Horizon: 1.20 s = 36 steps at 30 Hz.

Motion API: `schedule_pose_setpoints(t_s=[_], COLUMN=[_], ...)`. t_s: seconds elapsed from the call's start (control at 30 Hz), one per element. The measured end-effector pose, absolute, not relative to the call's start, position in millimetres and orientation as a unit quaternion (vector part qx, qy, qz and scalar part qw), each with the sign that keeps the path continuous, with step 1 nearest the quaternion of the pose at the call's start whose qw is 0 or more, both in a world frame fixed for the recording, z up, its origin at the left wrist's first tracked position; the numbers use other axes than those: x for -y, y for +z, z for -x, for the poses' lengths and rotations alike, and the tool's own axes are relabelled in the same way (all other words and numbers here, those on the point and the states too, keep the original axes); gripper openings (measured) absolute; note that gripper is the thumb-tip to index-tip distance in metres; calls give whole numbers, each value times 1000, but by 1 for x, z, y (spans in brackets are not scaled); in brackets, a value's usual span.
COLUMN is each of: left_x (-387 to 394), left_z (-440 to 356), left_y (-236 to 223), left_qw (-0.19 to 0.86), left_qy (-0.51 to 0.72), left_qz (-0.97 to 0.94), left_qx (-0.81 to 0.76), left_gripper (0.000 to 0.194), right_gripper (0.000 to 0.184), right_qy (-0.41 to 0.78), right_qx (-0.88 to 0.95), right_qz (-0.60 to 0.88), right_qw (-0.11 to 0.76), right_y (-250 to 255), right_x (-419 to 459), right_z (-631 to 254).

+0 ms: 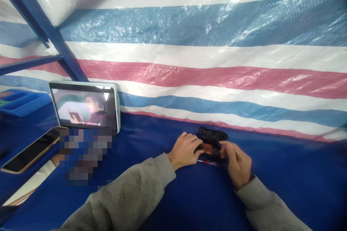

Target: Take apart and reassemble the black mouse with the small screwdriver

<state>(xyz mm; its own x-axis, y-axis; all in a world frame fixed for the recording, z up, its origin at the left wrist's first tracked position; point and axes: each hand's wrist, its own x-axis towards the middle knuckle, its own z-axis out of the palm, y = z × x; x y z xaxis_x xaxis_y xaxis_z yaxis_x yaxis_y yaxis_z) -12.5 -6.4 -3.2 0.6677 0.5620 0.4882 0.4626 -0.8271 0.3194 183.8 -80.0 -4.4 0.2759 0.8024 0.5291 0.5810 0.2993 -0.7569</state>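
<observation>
In the head view, the brown-and-black piece (208, 148) lies right of centre, low on the blue table (284, 177), between two hands. The left hand (185, 150) has its fingers curled around the piece's left end, apparently gripping it. The right hand (238, 160) has thumb and forefinger drawn together at the right end; whether they pinch anything, I cannot tell. Good handling here would mean the left fingers bracing firmly while the right make small, light movements. The piece looks small and blocky, its brown middle flat; the black object (213, 134) behind is rounded, lumpy and slightly glossy. A slim, red-marked stick (208, 162) lies just below.
</observation>
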Motion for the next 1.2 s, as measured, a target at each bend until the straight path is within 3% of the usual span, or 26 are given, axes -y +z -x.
schedule_pose_setpoints(t_s=[0.8, 1.2], left_x=[3, 0], left_z=[7, 5], left_y=[-5, -4], left_qw=[52, 92], left_qy=[246, 261], left_qz=[-938, -933], left_qx=[-239, -230], left_gripper=[28, 31], right_gripper=[35, 33], right_qy=[122, 122], right_qx=[601, 607], right_qz=[591, 582], right_qw=[524, 527], right_y=[-5, -1], right_x=[80, 79], right_z=[-183, -180])
